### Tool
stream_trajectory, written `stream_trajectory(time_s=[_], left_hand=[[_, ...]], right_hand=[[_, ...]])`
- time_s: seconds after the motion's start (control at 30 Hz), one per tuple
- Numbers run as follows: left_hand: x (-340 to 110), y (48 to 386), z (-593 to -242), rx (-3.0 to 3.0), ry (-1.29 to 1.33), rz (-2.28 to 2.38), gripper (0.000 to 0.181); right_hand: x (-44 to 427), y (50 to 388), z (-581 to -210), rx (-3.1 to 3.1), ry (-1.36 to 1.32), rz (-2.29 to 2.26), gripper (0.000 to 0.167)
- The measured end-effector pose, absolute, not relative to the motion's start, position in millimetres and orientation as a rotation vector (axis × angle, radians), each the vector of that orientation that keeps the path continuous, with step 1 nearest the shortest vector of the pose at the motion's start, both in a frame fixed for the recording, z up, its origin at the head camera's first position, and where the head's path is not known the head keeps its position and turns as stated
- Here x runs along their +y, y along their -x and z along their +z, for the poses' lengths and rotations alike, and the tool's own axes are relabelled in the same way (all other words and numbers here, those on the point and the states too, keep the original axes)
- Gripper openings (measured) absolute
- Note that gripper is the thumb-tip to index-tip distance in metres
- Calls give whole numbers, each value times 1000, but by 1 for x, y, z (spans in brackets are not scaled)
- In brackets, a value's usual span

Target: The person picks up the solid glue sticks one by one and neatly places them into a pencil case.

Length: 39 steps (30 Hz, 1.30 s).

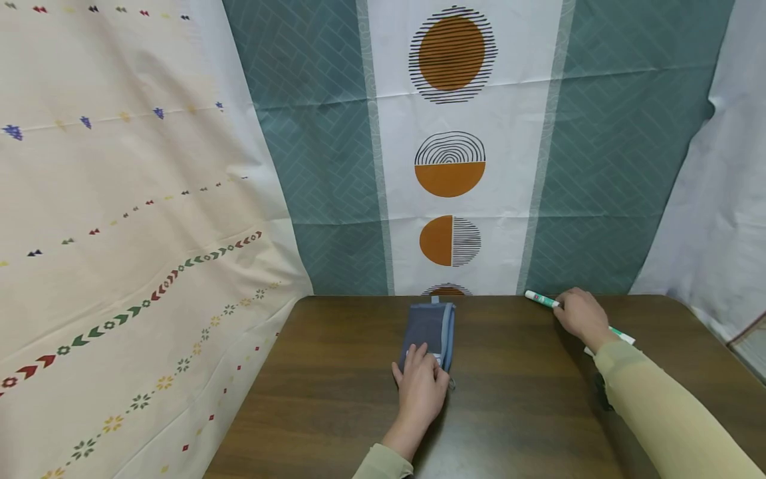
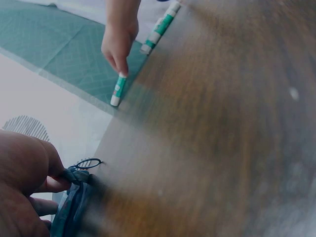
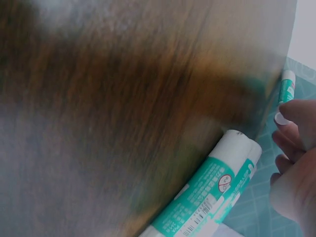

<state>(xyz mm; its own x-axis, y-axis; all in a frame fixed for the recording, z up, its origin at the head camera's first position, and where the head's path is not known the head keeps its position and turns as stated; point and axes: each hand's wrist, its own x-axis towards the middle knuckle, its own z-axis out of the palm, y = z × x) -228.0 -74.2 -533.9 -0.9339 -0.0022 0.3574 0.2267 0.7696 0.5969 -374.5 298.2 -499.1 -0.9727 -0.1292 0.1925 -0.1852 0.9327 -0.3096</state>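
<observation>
A blue-grey zip pouch (image 1: 426, 326) lies flat on the wooden table, left of the middle. My left hand (image 1: 421, 386) is over its near end. In the left wrist view, thumb and finger pinch the pouch's corner (image 2: 74, 174), beside a small ring (image 2: 89, 163). At the far right, my right hand (image 1: 582, 316) grips one end of a green and white glue stick (image 1: 540, 299) between thumb and fingers. Two more glue sticks (image 3: 212, 182) lie side by side close to that hand; the forearm partly hides them in the head view.
Patterned cloths (image 1: 323, 146) hang behind and left of the table (image 1: 514, 412). The held glue stick is near the table's far edge. A dark object (image 1: 602, 392) is partly hidden beneath the right forearm.
</observation>
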Motion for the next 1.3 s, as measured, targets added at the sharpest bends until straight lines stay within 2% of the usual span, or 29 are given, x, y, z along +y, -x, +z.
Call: stream_trajectory(time_s=[0.3,0.93,1.3], left_hand=[[-74,228,-533,-2615,186,-942,31],[-75,228,-533,-2624,181,-926,31],[-74,228,-534,-2629,181,-921,32]], right_hand=[[289,371,-496,-2895,-142,661,37],[265,350,-491,-2761,-308,786,30],[244,334,-493,-2781,-333,858,34]])
